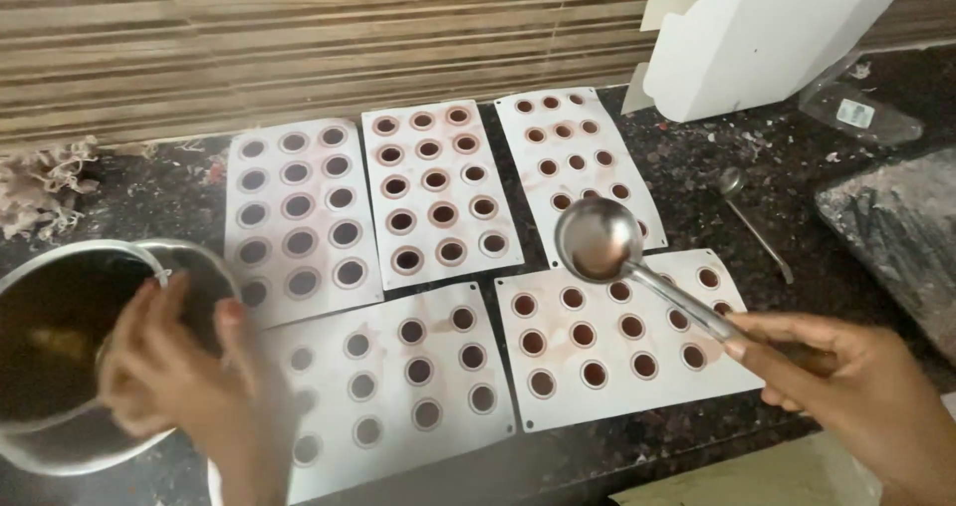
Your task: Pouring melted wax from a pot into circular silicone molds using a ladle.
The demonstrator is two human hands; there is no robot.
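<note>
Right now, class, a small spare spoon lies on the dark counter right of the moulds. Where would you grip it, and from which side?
Probably the spare spoon by its long thin handle, near the lower right end. That end points toward the right hand and lies on bare counter; come from the right, above. Its bowl faces the far mould.

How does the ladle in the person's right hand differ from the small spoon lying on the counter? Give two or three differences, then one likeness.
The ladle is held in the air by the right hand; the small spoon lies untouched on the dark counter. The ladle's bowl is much wider and deeper. The ladle hangs over the white moulds; the spoon lies beside them. Both are shiny metal with long handles.
</note>
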